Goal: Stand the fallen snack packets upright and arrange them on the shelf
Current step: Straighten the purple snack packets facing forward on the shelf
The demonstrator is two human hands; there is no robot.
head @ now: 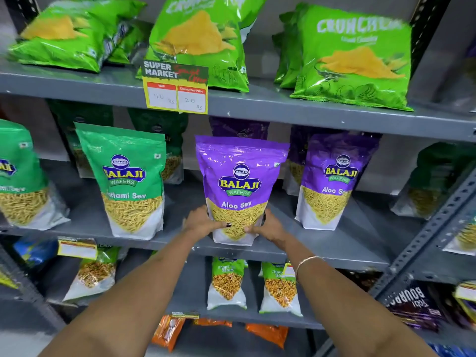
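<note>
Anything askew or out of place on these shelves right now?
Yes. On the top shelf, the left green chip packets lie tipped over on their sides, while the right green chip packet stands. Middle shelf looks tidy: both hands, left hand and right hand, hold the purple Aloo Sev pouch upright.

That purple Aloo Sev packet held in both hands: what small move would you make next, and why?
Probably let go. The purple Aloo Sev packet already stands upright with its base near the front edge of the middle shelf, in a row with the second purple packet and the green packet. The left hand and right hand grip only its lower sides, so easing them away should leave it standing.
</note>
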